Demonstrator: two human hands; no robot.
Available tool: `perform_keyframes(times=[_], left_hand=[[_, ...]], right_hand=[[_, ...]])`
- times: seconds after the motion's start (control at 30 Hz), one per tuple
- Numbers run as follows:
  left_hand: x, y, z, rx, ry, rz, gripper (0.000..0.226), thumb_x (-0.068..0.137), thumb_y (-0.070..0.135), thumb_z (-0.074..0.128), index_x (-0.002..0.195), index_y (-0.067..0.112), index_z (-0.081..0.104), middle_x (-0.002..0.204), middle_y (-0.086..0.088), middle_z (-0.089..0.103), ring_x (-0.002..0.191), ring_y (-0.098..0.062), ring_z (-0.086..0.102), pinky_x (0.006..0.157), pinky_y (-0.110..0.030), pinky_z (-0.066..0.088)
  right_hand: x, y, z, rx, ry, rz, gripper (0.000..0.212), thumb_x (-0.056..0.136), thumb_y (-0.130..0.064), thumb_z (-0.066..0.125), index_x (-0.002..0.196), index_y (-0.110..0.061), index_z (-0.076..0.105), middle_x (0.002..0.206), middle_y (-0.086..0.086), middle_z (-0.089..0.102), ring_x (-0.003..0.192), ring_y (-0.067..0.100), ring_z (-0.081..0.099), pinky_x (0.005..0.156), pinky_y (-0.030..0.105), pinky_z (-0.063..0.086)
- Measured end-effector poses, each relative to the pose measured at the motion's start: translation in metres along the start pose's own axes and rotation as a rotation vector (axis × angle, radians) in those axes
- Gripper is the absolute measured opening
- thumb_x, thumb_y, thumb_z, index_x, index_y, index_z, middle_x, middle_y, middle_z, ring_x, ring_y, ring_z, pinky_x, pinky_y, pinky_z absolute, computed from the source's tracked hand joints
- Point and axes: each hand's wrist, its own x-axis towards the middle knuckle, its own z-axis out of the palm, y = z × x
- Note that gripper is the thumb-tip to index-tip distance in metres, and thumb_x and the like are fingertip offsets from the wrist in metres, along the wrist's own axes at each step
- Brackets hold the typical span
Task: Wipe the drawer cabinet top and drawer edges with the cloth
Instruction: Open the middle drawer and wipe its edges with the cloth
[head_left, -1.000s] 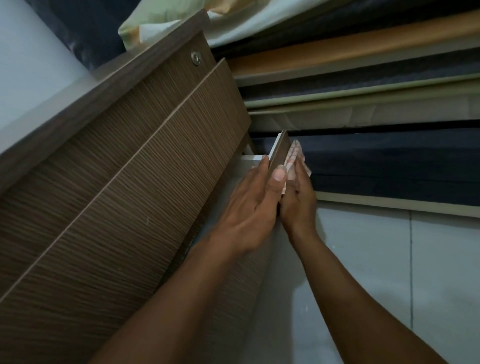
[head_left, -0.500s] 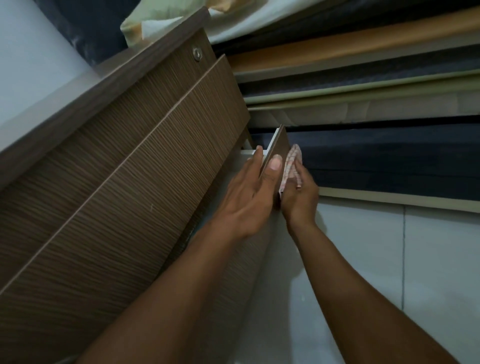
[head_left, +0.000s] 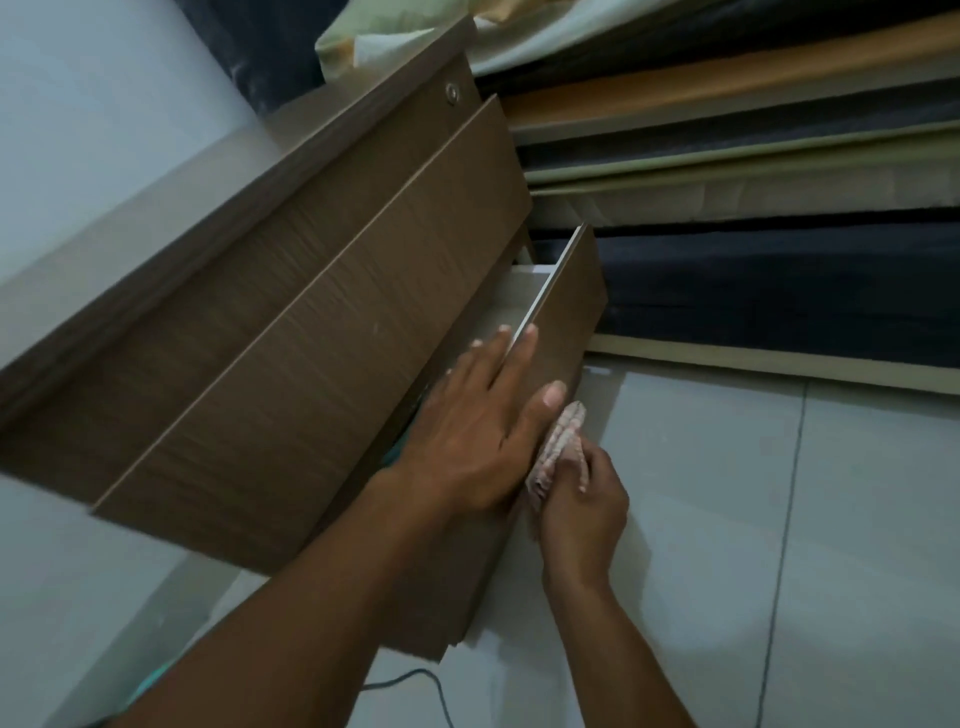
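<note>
Drawer cabinet (head_left: 311, 291), brown wood grain, lowest drawer (head_left: 571, 312) pulled out. Left hand (head_left: 467, 447) lies flat on the drawer front's top edge, fingers straight, thumb on the outer face. Right hand (head_left: 582, 514) grips a bunched pink checked cloth (head_left: 558, 441), pressed to the drawer's outer face just beside the left thumb. Pale tile floor (head_left: 779, 519) below; dark cable (head_left: 415, 680) on it.

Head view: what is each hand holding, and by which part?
Right hand grips the bunched cloth by its lower end. Left hand holds nothing; it lies flat on the drawer front, at its top edge.
</note>
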Motion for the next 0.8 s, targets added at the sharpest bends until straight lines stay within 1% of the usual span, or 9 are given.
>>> perform_keyframes(times=[0.03, 0.13, 0.2, 0.27, 0.37, 0.43, 0.53, 0.67, 0.8], left_hand=[[-0.017, 0.000, -0.001, 0.054, 0.001, 0.026, 0.075, 0.090, 0.073, 0.003, 0.158, 0.042, -0.006, 0.169, 0.012, -0.007, 0.154, -0.008, -0.011, 0.125, -0.045, 0.002], [-0.064, -0.008, -0.001, 0.135, 0.011, 0.046, 0.074, 0.092, 0.067, 0.000, 0.159, 0.036, -0.009, 0.168, 0.012, -0.013, 0.152, -0.007, -0.017, 0.126, -0.040, -0.002], [-0.090, -0.016, 0.000, 0.210, 0.001, 0.047, 0.074, 0.093, 0.066, -0.003, 0.158, 0.033, -0.012, 0.167, 0.011, -0.018, 0.151, -0.008, -0.022, 0.125, -0.043, -0.004], [-0.112, -0.022, 0.001, 0.311, -0.001, 0.080, 0.073, 0.094, 0.064, -0.007, 0.158, 0.031, -0.013, 0.166, 0.009, -0.021, 0.151, -0.011, -0.026, 0.125, -0.046, -0.004], [-0.135, -0.027, 0.000, 0.386, 0.001, 0.111, 0.074, 0.094, 0.062, -0.013, 0.159, 0.027, -0.010, 0.167, 0.005, -0.020, 0.151, -0.014, -0.026, 0.125, -0.049, -0.003], [-0.144, -0.030, -0.001, 0.401, 0.008, 0.105, 0.075, 0.094, 0.061, -0.016, 0.160, 0.026, -0.009, 0.167, 0.004, -0.019, 0.151, -0.015, -0.026, 0.124, -0.049, -0.002], [-0.150, -0.032, -0.003, 0.430, 0.013, 0.130, 0.077, 0.093, 0.061, -0.019, 0.159, 0.024, -0.008, 0.167, 0.001, -0.017, 0.152, -0.018, -0.025, 0.124, -0.050, -0.002], [-0.147, -0.037, -0.006, 0.584, 0.047, 0.199, 0.074, 0.099, 0.059, -0.007, 0.160, 0.020, 0.007, 0.169, -0.005, -0.004, 0.155, -0.027, -0.014, 0.124, -0.054, 0.000], [-0.144, -0.047, -0.012, 0.768, 0.050, 0.157, 0.073, 0.098, 0.062, -0.003, 0.160, 0.022, -0.002, 0.167, -0.005, -0.017, 0.151, -0.029, -0.026, 0.122, -0.055, -0.010]], right_hand=[[-0.013, -0.003, -0.003, 0.013, -0.001, -0.048, 0.029, 0.101, -0.021, 0.051, 0.125, -0.023, 0.067, 0.115, -0.002, 0.071, 0.104, 0.014, 0.067, 0.091, 0.035, 0.057], [-0.051, -0.009, -0.003, 0.060, -0.051, -0.218, 0.033, 0.102, -0.021, 0.051, 0.134, -0.019, 0.061, 0.123, -0.006, 0.067, 0.109, 0.005, 0.064, 0.086, 0.010, 0.051], [-0.070, -0.004, -0.002, 0.055, -0.068, -0.276, 0.035, 0.102, -0.021, 0.052, 0.136, -0.017, 0.059, 0.125, -0.007, 0.065, 0.111, 0.003, 0.061, 0.085, 0.002, 0.046], [-0.082, 0.006, -0.003, 0.041, -0.077, -0.306, 0.036, 0.102, -0.020, 0.053, 0.138, -0.019, 0.058, 0.128, -0.007, 0.064, 0.116, 0.005, 0.060, 0.089, 0.005, 0.046], [-0.091, 0.024, 0.000, -0.023, -0.172, -0.390, 0.040, 0.102, -0.020, 0.055, 0.141, -0.021, 0.054, 0.140, -0.004, 0.058, 0.130, 0.008, 0.053, 0.105, 0.025, 0.046], [-0.092, 0.030, 0.003, -0.121, -0.233, -0.471, 0.046, 0.101, -0.025, 0.048, 0.147, -0.020, 0.046, 0.149, -0.003, 0.049, 0.139, 0.010, 0.043, 0.113, 0.026, 0.037], [-0.088, 0.032, 0.004, -0.174, -0.284, -0.510, 0.051, 0.103, -0.022, 0.044, 0.152, -0.017, 0.037, 0.157, -0.002, 0.040, 0.146, 0.013, 0.033, 0.118, 0.028, 0.027], [-0.071, 0.029, 0.007, -0.197, -0.227, -0.510, 0.046, 0.102, -0.015, 0.045, 0.148, -0.015, 0.045, 0.152, 0.002, 0.047, 0.141, 0.016, 0.041, 0.116, 0.031, 0.034], [-0.047, 0.007, 0.014, -0.097, -0.208, -0.211, 0.037, 0.099, -0.010, 0.053, 0.134, -0.018, 0.062, 0.137, 0.002, 0.062, 0.125, 0.015, 0.057, 0.096, 0.013, 0.041]])
